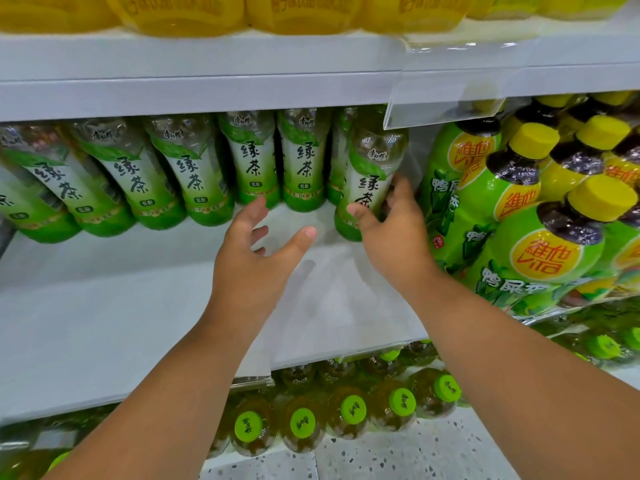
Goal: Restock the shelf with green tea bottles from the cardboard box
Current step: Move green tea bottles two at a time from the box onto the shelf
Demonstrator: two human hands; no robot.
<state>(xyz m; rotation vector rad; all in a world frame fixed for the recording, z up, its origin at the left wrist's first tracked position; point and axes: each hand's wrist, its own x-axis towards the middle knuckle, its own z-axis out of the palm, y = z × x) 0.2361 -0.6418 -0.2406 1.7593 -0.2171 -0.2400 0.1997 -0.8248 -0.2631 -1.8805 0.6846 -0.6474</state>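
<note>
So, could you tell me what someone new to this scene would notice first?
Most likely the two bare arms reaching in at centre: the right hand grips a green tea bottle at the right end of the row on the white shelf, while the left hand hovers open beside it. Next, the yellow-capped bottles crowd the right side, and green-capped bottles sit on the shelf below.

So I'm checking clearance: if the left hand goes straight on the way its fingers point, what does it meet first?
Probably the upright green tea bottles at the shelf's back; the left hand is open, though depth is unclear.
</note>
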